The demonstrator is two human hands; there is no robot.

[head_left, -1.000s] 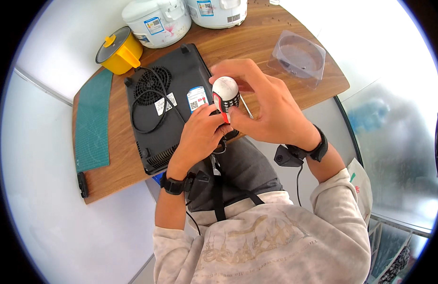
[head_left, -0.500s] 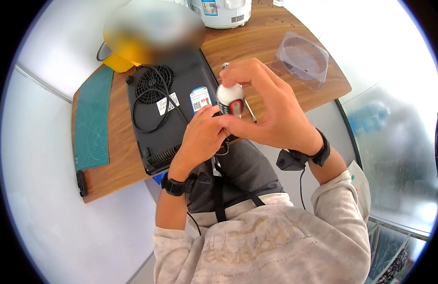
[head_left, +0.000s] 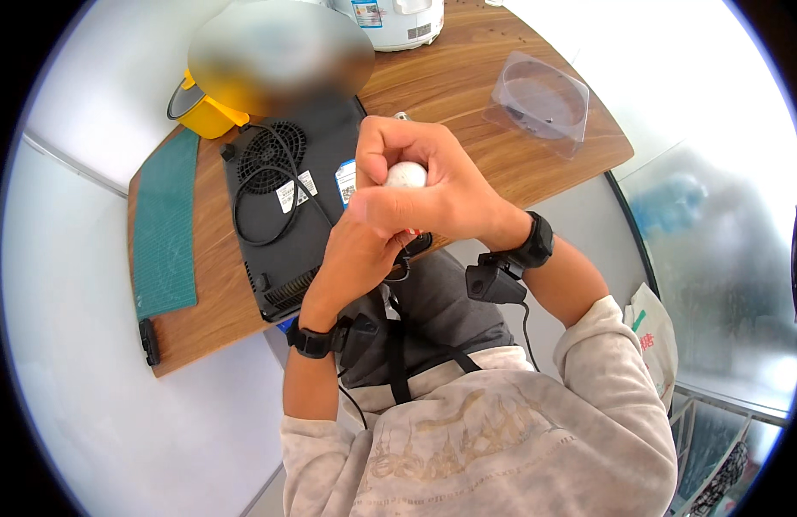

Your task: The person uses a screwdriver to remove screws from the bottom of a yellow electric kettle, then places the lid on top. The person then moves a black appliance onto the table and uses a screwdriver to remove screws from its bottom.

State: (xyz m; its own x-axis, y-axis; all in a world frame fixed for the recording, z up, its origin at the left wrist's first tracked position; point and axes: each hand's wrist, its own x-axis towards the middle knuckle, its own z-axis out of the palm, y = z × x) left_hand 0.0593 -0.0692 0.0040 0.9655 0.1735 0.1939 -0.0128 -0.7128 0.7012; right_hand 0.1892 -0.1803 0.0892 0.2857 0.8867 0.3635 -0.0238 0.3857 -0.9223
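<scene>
Both my hands meet over the near right edge of an upturned black appliance [head_left: 308,129], probably an induction cooker, with a round fan grille. My right hand [head_left: 441,181] curls its fingers and thumb round a white round-topped object [head_left: 407,175]. A bit of red shows below it; the rest is hidden, and I cannot make out its kind. Just beneath, my left hand [head_left: 351,250] is closed round the lower part, its fingertips covered by the right hand. A black power cord [head_left: 286,228] loops over the appliance. A blue-and-white label card [head_left: 346,181] lies beside my hands.
A green cutting mat [head_left: 167,233] lies on the left of the wooden table [head_left: 450,77]. Behind stand a yellow pot [head_left: 210,116] and a white appliance [head_left: 403,30]. A clear plastic tray [head_left: 545,103] with small dark bits sits at the right.
My right hand has moved left and closed over the white top, its thumb now across the left hand. The red and black side, visible before, is mostly covered. The view has shifted slightly.
</scene>
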